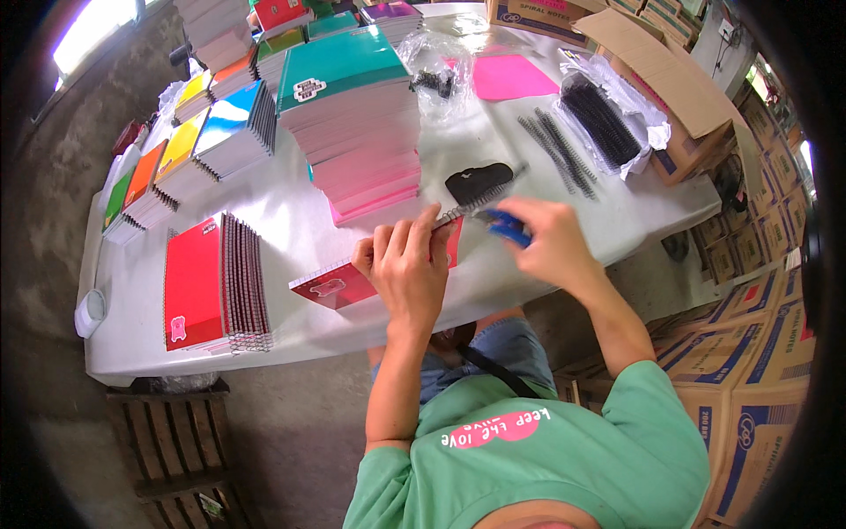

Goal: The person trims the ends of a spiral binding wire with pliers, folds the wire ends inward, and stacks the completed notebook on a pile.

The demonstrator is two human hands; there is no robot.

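My left hand (pixel 407 264) grips a red notebook (pixel 348 284) by its upper edge, fingers bent over it near the table's front edge. A dark spiral binding coil (pixel 480 196) runs along that edge and sticks out past the notebook toward the far right. My right hand (pixel 553 238) is closed round blue-handled pliers (pixel 508 227), close to the coil; their jaws are blurred. Just beyond the coil lies a flat black piece (pixel 478 181) that I cannot name. A tall stack of unbound notebooks (pixel 361 132) with a teal cover on top stands beyond my left hand.
Bound red notebooks (pixel 198 282) are stacked at left, with colourful stacks (pixel 233 119) behind. Loose coils (pixel 560 150), wrapped coils (pixel 601 119), a pink sheet (pixel 513 78) and an open carton (pixel 670 88) lie right. Cartons (pixel 731 353) stand beside the table; a pallet (pixel 176 441) lies lower left.
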